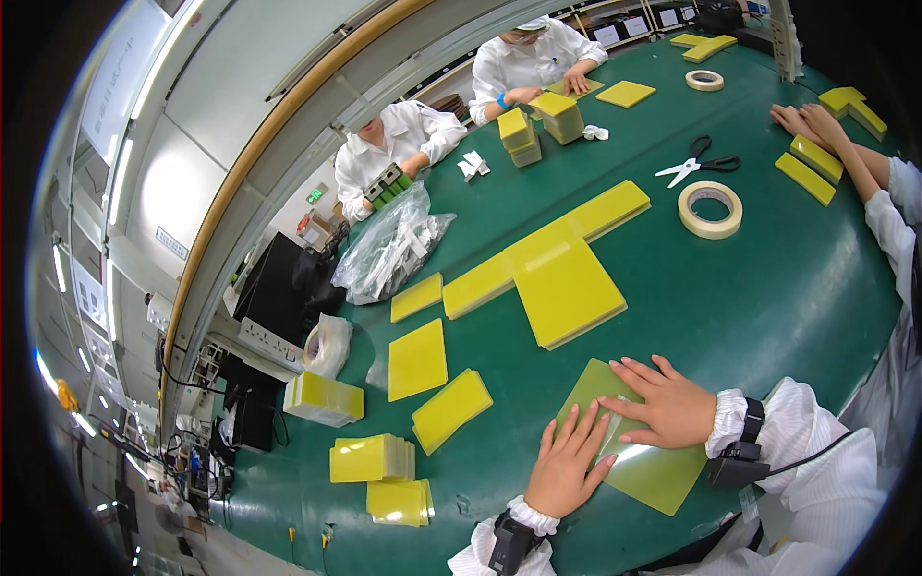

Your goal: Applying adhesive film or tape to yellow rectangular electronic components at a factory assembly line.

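Note:
My left hand (569, 463) and my right hand (666, 403) both lie flat, fingers spread, on a thin yellow-green sheet (663, 475) that rests on the green table (768, 307) in front of me. A small clear strip shows between the two hands on the sheet. Neither hand grips anything. Just beyond the sheet lies a big stack of yellow boards (567, 288), joined to a long yellow row (547, 250).
Smaller yellow board stacks (451, 408) lie at the left. Two tape rolls (711, 209) and scissors (698, 163) sit farther off. A clear plastic bag (389, 252) lies at the table's left edge. Other people in white work at the far side and right (826, 130).

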Tool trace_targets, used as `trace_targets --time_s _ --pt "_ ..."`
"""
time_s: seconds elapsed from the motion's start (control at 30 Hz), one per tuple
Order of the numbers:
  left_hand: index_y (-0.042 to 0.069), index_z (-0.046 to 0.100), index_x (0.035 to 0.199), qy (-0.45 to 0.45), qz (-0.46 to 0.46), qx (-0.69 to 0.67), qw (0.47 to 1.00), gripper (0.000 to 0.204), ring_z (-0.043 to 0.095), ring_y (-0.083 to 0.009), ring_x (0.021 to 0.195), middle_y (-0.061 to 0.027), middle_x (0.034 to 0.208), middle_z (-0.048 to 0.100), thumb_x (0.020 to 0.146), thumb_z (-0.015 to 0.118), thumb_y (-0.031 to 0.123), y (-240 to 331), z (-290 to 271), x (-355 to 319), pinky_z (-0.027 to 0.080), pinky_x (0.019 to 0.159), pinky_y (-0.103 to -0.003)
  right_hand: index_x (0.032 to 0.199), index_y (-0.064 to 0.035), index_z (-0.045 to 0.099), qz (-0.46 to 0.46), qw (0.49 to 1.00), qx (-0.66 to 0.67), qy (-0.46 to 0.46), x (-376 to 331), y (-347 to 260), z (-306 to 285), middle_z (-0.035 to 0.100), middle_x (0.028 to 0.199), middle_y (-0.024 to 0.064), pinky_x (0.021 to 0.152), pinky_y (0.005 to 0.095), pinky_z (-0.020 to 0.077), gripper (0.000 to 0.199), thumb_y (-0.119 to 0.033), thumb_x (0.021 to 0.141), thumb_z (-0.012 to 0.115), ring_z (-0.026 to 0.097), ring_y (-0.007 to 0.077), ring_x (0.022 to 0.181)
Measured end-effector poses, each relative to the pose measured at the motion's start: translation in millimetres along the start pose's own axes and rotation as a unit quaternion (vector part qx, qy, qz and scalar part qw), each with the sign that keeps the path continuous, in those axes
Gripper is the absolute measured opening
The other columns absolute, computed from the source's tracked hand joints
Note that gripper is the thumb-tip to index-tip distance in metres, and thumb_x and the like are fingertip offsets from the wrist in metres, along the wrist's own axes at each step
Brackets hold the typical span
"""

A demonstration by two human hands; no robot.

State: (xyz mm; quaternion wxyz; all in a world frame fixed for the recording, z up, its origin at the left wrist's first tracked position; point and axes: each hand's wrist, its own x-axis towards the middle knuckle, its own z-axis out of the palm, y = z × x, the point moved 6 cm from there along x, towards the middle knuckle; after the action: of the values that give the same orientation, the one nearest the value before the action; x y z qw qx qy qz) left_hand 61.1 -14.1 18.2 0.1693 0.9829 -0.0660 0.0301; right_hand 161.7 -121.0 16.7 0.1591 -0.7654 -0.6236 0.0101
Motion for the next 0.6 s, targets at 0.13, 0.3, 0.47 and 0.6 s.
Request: trace_targets --time_s 0.13,0.3,0.47,0.6 --pt "0.000 0.029 0.138 0.016 -0.021 -0.008 1.000 0.065 0.026 -0.0376 0.133 -0.0186 0.145 0.028 0.088 0.054 0.034 -3 -1 -1 0.021 0.106 -0.049 0.135 -0.0114 0.039 -0.001 0.999 -0.042 -0.026 -1 -16 -6 0.026 0.143 0.0221 0.102 0.0590 0.0226 0.062 -0.052 0.088 0.045 0.022 0.0390 0.133" --pt "-0.004 0.023 0.139 0.031 -0.025 -0.022 0.999 0.073 0.026 -0.0401 0.132 -0.0236 0.143 0.027 0.086 0.058 0.033 -5 0 2 0.022 0.106 -0.048 0.137 -0.0050 0.034 -0.077 0.994 0.020 -0.075 -7 -33 15 0.024 0.146 0.0164 0.104 0.0585 0.0200 0.071 -0.056 0.089 0.040 0.019 0.0302 0.137" --pt "-0.005 0.024 0.138 0.034 -0.019 -0.025 0.999 0.074 0.026 -0.0413 0.132 -0.0237 0.142 0.028 0.084 0.060 0.031 -4 -1 1 0.022 0.105 -0.048 0.139 -0.0027 0.030 -0.096 0.990 0.045 -0.094 -6 -39 13 0.023 0.147 0.0137 0.106 0.0561 0.0194 0.073 -0.057 0.090 0.038 0.020 0.0230 0.137" --pt "-0.005 0.025 0.138 0.030 -0.024 -0.016 0.999 0.073 0.026 -0.0414 0.132 -0.0235 0.142 0.028 0.085 0.059 0.031 -3 -1 0 0.023 0.105 -0.048 0.139 -0.0033 0.029 -0.094 0.990 0.042 -0.096 -7 -38 14 0.025 0.147 0.0130 0.106 0.0553 0.0197 0.073 -0.056 0.090 0.039 0.021 0.0228 0.137"
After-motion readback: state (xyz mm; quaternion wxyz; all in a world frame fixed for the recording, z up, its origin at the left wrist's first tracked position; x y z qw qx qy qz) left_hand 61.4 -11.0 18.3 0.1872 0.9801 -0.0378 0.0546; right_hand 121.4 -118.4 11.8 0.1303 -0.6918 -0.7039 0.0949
